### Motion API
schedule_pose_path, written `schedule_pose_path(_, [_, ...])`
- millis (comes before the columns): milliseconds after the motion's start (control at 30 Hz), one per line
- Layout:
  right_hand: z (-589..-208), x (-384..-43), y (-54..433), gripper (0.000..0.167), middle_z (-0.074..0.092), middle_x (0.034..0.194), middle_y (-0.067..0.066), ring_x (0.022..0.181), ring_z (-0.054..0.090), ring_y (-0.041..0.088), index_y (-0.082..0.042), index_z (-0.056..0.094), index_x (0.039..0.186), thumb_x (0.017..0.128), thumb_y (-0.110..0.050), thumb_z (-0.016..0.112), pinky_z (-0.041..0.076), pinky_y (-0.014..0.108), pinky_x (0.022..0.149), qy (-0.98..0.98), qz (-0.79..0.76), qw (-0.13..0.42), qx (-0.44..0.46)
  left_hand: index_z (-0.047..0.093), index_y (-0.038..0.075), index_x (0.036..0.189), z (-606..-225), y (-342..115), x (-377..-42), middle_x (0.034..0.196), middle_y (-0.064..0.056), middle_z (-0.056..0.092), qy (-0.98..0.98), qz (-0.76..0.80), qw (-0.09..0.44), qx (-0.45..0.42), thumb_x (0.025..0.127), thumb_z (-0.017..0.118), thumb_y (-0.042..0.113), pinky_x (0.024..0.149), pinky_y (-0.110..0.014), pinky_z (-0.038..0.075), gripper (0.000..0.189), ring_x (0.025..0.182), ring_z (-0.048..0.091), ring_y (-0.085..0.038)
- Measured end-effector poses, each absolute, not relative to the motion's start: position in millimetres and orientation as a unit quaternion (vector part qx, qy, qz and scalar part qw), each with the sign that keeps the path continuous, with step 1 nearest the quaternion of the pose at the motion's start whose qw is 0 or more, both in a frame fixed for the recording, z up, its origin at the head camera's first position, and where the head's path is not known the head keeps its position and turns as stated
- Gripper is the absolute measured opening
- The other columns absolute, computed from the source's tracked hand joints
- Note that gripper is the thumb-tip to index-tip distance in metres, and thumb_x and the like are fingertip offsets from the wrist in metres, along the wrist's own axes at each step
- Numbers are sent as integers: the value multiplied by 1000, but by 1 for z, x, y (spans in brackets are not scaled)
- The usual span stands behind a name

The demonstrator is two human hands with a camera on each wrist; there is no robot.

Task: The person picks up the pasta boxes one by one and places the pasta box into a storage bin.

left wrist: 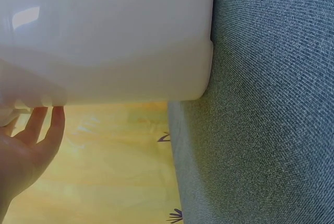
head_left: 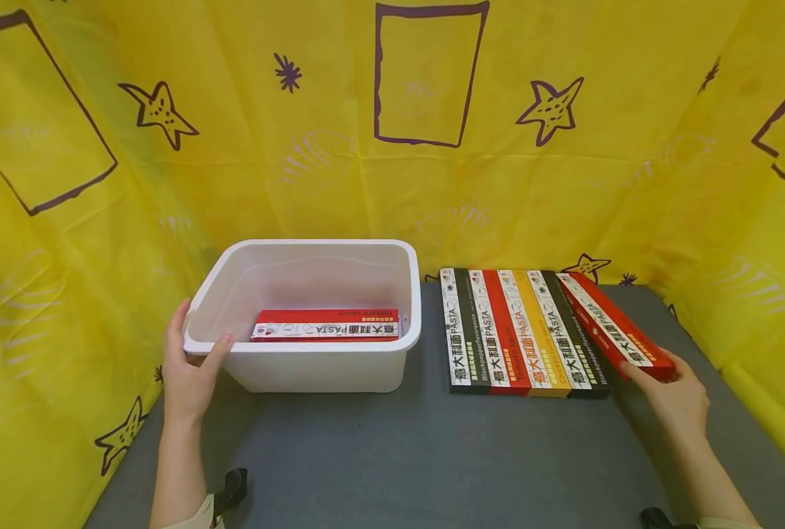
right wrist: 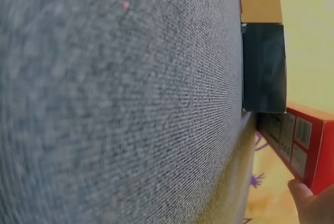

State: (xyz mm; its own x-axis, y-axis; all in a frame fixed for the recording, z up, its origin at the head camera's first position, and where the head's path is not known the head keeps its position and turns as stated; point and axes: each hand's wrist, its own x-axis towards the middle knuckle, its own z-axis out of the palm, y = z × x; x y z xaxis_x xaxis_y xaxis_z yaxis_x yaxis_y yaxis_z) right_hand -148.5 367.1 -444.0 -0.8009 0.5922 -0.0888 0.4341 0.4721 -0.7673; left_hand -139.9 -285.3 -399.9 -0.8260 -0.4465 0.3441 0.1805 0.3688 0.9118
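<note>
My left hand point(head_left: 194, 367) grips the near left corner of a white plastic tub point(head_left: 313, 371), thumb at the front rim and fingers along the left side. The left wrist view shows those fingers point(left wrist: 54, 130) against the tub's outer wall. A red pasta box point(head_left: 326, 327) lies inside the tub, toward its right side. On the right, my right hand point(head_left: 679, 397) holds another red pasta box point(head_left: 620, 323) by its near end. That end is lifted and tilted off the table, as the right wrist view of the red box point(right wrist: 297, 140) also shows.
Several pasta boxes lie side by side right of the tub: a black box point(head_left: 461, 330), a red one point(head_left: 501, 330), a yellow one point(head_left: 537, 330) and another black one point(head_left: 570, 330). A grey cloth point(head_left: 392, 455) covers the table. Yellow patterned fabric point(head_left: 339, 147) hangs behind and at both sides.
</note>
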Motion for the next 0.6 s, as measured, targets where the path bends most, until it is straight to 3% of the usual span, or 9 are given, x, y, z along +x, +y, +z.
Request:
schedule_pose_path(300, [-440, -147, 364, 84, 54, 136, 11, 90, 48, 6, -20, 45, 147, 76, -49, 78, 39, 12, 61, -814, 457, 129, -335, 35, 28, 151, -400, -284, -140, 146, 0, 39, -777, -554, 289, 78, 84, 70, 15, 96, -29, 37, 76, 116, 40, -12])
schedule_pose_path(600, [-430, -141, 360, 69, 59, 96, -20, 77, 50, -4, -22, 57, 137, 75, -32, 84, 42, 7, 55, -754, 531, 194, -334, 35, 28, 151, -402, -286, -141, 147, 0, 38, -775, -556, 291, 76, 84, 70, 15, 96, -28, 36, 77, 116, 40, -11])
